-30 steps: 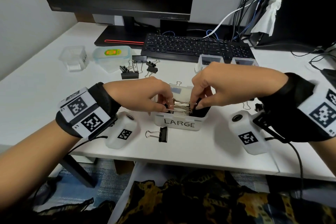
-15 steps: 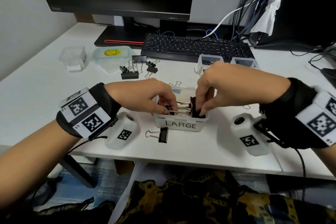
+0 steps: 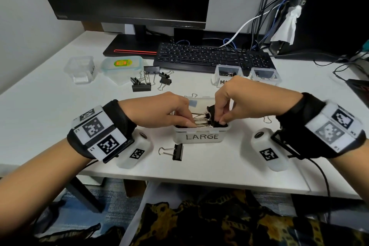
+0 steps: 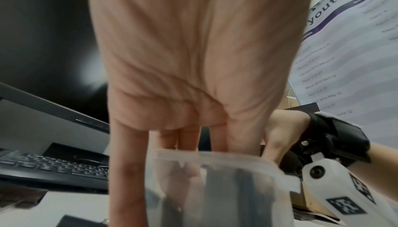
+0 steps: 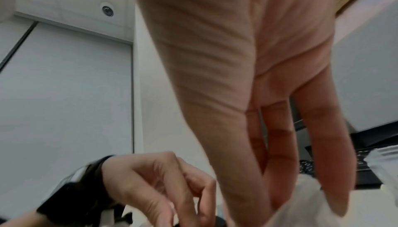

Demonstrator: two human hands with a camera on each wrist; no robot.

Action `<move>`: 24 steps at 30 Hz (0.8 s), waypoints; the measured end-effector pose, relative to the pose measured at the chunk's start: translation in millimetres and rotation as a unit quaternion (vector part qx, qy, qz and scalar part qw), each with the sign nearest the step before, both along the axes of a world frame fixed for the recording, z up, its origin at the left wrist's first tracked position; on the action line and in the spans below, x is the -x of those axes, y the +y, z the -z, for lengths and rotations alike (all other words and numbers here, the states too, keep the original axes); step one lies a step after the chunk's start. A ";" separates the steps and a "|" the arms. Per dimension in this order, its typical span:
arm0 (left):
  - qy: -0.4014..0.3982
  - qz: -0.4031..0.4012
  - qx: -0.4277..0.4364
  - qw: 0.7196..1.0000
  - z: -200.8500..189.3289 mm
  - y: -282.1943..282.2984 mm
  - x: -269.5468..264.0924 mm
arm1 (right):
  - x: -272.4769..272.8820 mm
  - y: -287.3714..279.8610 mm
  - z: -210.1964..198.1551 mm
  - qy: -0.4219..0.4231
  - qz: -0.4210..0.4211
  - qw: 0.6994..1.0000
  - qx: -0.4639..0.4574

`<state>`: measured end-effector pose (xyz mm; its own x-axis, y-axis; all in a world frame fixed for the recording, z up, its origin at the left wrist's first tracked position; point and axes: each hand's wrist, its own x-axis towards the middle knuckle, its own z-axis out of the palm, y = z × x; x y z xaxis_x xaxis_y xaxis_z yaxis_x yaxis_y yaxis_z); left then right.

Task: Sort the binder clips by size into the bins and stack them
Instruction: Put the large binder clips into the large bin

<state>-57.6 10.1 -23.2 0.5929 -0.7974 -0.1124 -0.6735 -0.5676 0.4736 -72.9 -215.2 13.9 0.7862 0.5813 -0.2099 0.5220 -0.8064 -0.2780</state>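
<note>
While we look down from the head view, our left hand (image 3: pixel 165 113) and right hand (image 3: pixel 237 100) meet at frame centre over the LARGE bin (image 3: pixel 199 136) on the counter (image 3: pixel 40 106). Right fingers pinch a black binder clip (image 3: pixel 212 115) upright inside; left fingertips curl onto the silver handles. From the left wrist, fingers (image 4: pixel 168 138) dip into the bin (image 4: pixel 215 159). From the right wrist, fingers (image 5: pixel 277 145) point downward, blurred.

Your head view is evenly lit from overhead and fairly sharp, though the white tabletop (image 3: pixel 50 106) bows at the edges and soft shadows pool under your hands. Both wrist views are soft and smeared, and the close skin is out of focus.
</note>
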 end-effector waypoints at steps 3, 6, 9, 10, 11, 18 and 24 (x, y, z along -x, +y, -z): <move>-0.016 0.001 0.004 1.000 -6.7 -0.7 -3.4 | -4.4 -13.8 -12.2 0.029 -0.012 0.999 -0.044; -0.046 -0.012 0.039 0.998 -21.1 3.0 -6.8 | -10.0 -31.7 -30.4 -0.028 0.019 0.996 -0.080; -0.084 -0.045 0.083 0.992 -34.7 8.0 -14.0 | -13.8 -47.7 -46.2 -0.055 0.065 0.993 -0.076; -0.089 -0.064 0.093 0.990 -37.7 10.4 -18.4 | -15.4 -51.9 -48.6 -0.054 0.078 0.993 -0.071; -0.087 -0.085 0.097 0.988 -39.9 12.9 -23.4 | -17.2 -55.3 -49.1 -0.053 0.089 0.993 -0.062; -0.074 -0.226 0.050 0.970 -28.0 32.8 -61.7 | -37.2 -73.7 -10.5 0.008 0.162 0.984 0.074; -0.084 -0.330 0.000 0.940 -14.4 43.0 -81.5 | -47.9 -86.4 9.8 0.034 0.209 0.966 0.147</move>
<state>23.9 53.1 -8.8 0.9681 -0.2492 0.0268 -0.2394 -0.8881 0.3923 -25.0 -301.7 4.1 0.9178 0.1222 -0.3778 0.1212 -0.9923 -0.0264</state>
